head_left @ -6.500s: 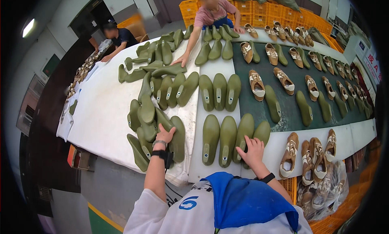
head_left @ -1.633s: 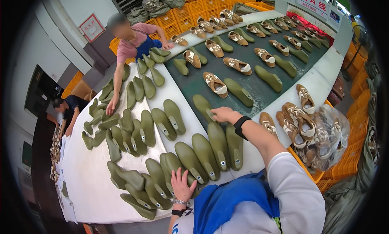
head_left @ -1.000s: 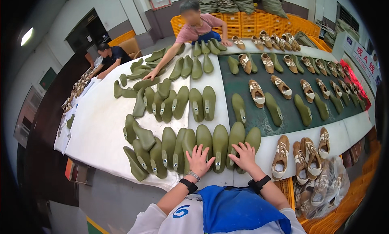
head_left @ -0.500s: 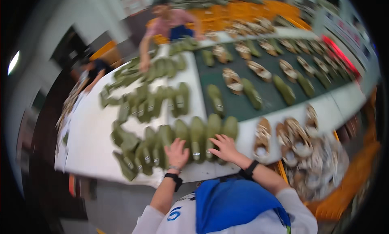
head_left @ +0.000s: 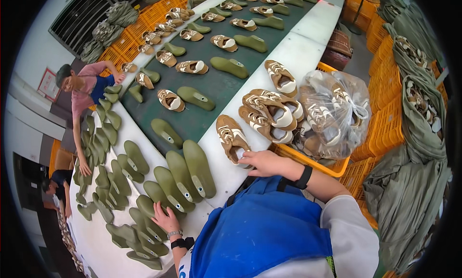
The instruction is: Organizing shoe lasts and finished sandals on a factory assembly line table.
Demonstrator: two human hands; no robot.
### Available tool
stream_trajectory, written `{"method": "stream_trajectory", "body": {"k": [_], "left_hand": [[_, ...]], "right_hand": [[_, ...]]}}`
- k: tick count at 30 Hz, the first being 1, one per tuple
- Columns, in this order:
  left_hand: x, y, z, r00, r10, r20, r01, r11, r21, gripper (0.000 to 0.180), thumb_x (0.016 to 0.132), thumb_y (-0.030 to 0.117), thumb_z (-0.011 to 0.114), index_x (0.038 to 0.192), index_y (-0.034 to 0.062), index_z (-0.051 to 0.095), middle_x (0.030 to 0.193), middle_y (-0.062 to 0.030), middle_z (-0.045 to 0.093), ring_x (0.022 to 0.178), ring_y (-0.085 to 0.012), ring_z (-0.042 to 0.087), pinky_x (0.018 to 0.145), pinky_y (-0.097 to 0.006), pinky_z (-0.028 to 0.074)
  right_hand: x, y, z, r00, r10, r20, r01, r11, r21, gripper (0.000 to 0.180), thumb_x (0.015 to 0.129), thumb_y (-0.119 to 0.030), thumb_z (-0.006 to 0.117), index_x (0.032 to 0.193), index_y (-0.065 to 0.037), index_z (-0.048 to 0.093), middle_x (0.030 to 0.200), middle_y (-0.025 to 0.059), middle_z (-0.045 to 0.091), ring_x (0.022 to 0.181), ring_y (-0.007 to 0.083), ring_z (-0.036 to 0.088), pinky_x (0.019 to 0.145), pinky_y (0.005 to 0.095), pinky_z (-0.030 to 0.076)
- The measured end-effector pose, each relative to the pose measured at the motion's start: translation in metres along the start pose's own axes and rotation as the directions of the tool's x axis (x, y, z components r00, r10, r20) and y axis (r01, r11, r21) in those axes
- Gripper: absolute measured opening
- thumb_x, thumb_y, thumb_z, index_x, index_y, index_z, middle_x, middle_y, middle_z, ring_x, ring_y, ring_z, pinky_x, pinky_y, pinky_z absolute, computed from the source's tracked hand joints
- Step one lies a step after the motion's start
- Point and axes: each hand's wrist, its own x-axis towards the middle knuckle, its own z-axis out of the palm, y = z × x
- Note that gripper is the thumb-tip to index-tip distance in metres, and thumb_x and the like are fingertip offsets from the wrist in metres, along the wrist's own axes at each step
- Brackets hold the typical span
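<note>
My left hand (head_left: 166,218) rests with fingers spread on a row of green shoe lasts (head_left: 166,185) along the near edge of the white table. Nothing is gripped in it. My right hand (head_left: 265,163) has its fingers at the heel opening of a brown sneaker upper (head_left: 232,137) with white stripes and laces, thumb on the near side of the heel. That upper lies on the white strip, toe pointing away. Beside it are more brown uppers (head_left: 264,115), set close together. The tallest last (head_left: 198,168) stands just left of the upper.
A green conveyor belt (head_left: 144,112) carries rows of uppers and lasts. On the right, a bag of uppers (head_left: 332,112) sits in a yellow crate (head_left: 332,167), with stacked yellow crates (head_left: 385,119) beyond. Across the table, a person in pink (head_left: 89,88) reaches into other lasts; another person works farther left.
The view has swung to the right. My right hand has left the lasts and moved right to the heel of the sneaker upper. My left hand is still over the lasts.
</note>
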Motion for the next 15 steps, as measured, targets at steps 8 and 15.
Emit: {"method": "stream_trajectory", "body": {"k": [8,15], "left_hand": [[-0.003,-0.001,-0.003,1.0,0.008,-0.008,-0.008,1.0,0.003,0.045,0.08,0.023,0.054,0.123,0.0138,0.047,0.134,-0.0079,0.042,0.122,-0.0256,0.039,0.102,-0.057,0.016],[0.014,0.02,-0.026,0.99,0.118,0.078,-0.109,0.988,-0.106,0.06,0.072,0.017,0.065,0.126,0.0063,0.042,0.132,-0.018,0.039,0.123,-0.0324,0.037,0.103,-0.049,0.024]], "right_hand": [[0.031,-0.01,0.027,0.964,0.13,-0.231,-0.113,0.99,0.085,0.034,0.077,-0.024,0.064,0.106,-0.009,0.055,0.087,0.0112,0.059,0.081,0.0276,0.06,0.069,0.0385,0.049],[0.066,-0.066,-0.037,0.942,0.312,-0.124,0.094,0.11,0.99,0.035,0.084,-0.029,0.061,0.103,-0.002,0.051,0.078,0.0035,0.056,0.054,0.0063,0.051,0.044,0.0193,0.043]]}}
